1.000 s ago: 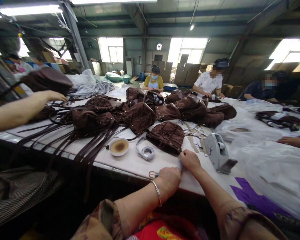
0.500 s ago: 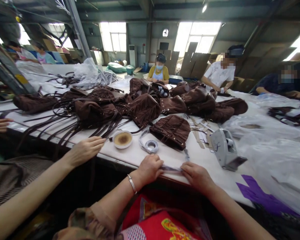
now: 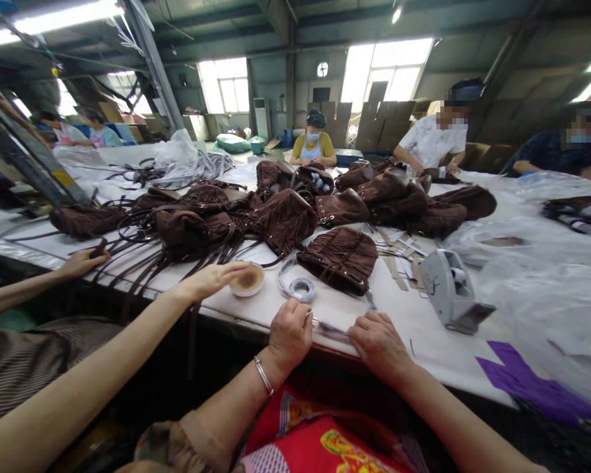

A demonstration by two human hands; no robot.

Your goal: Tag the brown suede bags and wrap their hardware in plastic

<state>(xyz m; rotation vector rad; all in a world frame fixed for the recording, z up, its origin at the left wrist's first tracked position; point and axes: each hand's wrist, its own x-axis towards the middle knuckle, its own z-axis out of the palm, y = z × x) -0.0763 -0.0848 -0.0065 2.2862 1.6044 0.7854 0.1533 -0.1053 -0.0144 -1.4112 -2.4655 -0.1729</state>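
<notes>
At the table's near edge, my left hand (image 3: 291,330), with a silver bangle on its wrist, pinches one end of a bag strap (image 3: 333,330) in clear wrapping. My right hand (image 3: 381,343) grips the same strap a short way along, so a dark length spans the gap. A grey-wrapped coil of strap (image 3: 301,290) lies just beyond my left hand. Behind both hands rests a brown fringed drawstring bag (image 3: 342,259) with metal eyelets. A wrapped piece of strap (image 3: 371,301) shows between that bag and my right hand.
A co-worker's hand (image 3: 219,279) reaches to a white bowl (image 3: 256,289) with tan contents at the left. Several brown bags (image 3: 285,220) are heaped behind. To the right stand a grey tape dispenser (image 3: 448,292), plastic sheets (image 3: 546,295) and purple material (image 3: 517,378). Paper tags (image 3: 398,259) lie scattered.
My left hand has turned and raised slightly while still pinching the strap. The neighbour's hand has moved right to the bowl. Farther left, another hand now holds a dark strap end.
</notes>
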